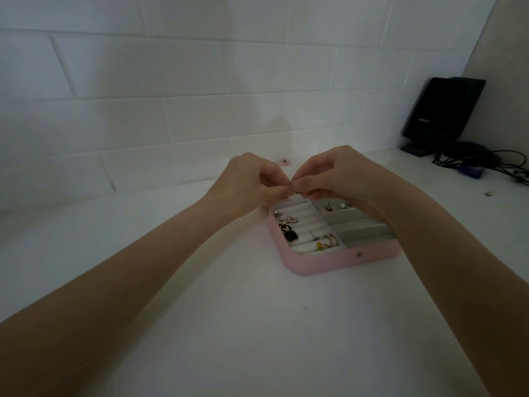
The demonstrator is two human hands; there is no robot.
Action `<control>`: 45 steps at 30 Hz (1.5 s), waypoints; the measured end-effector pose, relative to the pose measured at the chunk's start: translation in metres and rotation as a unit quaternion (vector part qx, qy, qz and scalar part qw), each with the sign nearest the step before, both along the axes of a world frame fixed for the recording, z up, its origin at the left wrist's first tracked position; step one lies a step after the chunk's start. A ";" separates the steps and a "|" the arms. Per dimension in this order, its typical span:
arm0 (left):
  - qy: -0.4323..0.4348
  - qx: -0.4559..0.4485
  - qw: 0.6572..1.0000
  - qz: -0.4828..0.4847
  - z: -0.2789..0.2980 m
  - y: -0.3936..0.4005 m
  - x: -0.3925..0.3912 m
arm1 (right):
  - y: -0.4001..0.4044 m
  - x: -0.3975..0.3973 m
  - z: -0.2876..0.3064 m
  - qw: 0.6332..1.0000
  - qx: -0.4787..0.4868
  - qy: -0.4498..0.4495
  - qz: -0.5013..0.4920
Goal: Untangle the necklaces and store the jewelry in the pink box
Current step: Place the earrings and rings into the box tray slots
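Head view looks down on both hands meeting just above the far edge of the pink box (337, 260), which lies open on the white worktop (200, 296) against a tiled wall. Left hand (246, 184) and right hand (332, 174) have their fingers curled in, thumb and fingertips pinching one tiny piece of jewelry (294, 191) between them; it is too small and dim to say whether it is a clasp, a chain or an earring. Holding it right over the box looks deliberate to me: anything that slips would fall into the tray, not onto the worktop.

Inside, the left half has padded ring rolls (300, 222) already carrying rings and earrings, among them a black square stone (292, 237) and a butterfly-shaped piece. The right half has open compartments, the farthest with a few small studs (335, 207), the nearer ones bare so far as I can see.

Off in the right corner stands a black speaker (443, 110) with pale lettering that seems to read EDIFIER, though it is blurred, and a tangle of cables (486, 161) beside it
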State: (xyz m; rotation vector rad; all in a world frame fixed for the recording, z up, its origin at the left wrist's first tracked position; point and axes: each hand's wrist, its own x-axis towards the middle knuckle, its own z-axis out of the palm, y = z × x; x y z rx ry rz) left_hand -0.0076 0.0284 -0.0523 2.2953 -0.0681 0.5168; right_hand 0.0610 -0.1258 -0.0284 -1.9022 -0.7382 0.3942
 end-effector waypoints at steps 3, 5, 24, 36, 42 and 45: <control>0.010 0.037 0.999 0.004 -0.001 -0.002 0.001 | -0.001 -0.001 0.001 1.000 -0.026 0.014 0.003; 0.024 0.055 0.998 0.007 0.001 -0.001 0.000 | -0.002 0.000 0.003 0.999 -0.050 0.013 0.003; 0.106 0.138 0.984 -0.033 0.003 0.006 0.000 | 0.015 0.003 -0.003 0.964 -0.256 -0.064 -0.025; 0.111 0.145 0.982 -0.042 0.003 0.008 0.003 | 0.015 0.005 -0.009 0.968 -0.225 -0.110 -0.033; 0.113 0.153 0.981 -0.041 0.004 0.007 0.001 | 0.016 0.006 -0.010 0.962 -0.243 -0.124 -0.030; 0.117 0.157 0.980 -0.038 0.004 0.007 0.001 | 0.015 0.004 -0.010 0.965 -0.237 -0.114 -0.029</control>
